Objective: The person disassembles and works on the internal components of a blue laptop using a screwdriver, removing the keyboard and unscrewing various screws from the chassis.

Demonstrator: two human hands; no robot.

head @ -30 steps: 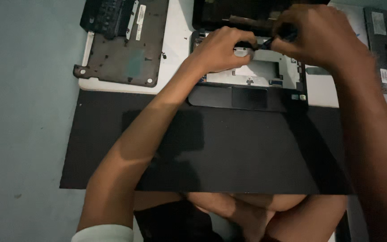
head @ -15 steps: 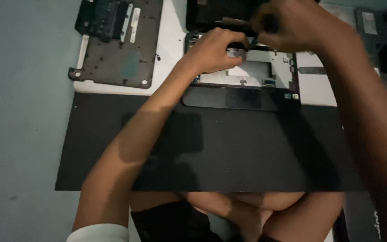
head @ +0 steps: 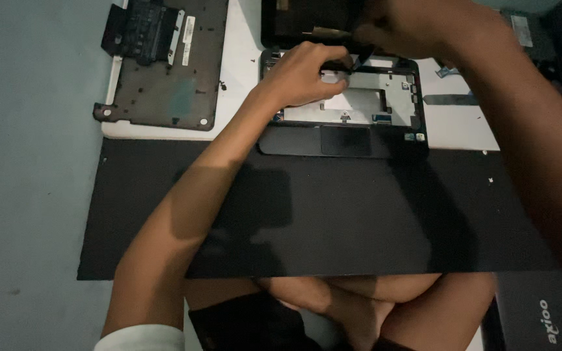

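A small black laptop base, its keyboard removed and the silver inner plate exposed, lies on a white board. My left hand rests on the bay's upper left part, fingers curled, fingertips at the tip of a thin dark tool. My right hand is closed around that tool's other end at the laptop's hinge edge, partly cut off by the top of the view. The dark screen lies flat behind the base.
A detached dark bottom cover lies to the left on the white board. A large black mat covers the near side. A dark device sits at bottom right, with small parts right of the laptop. My legs are below.
Both hands stay at the laptop's hinge edge. The right hand has risen toward the top of the view, and the laptop now sits higher and closer in view.
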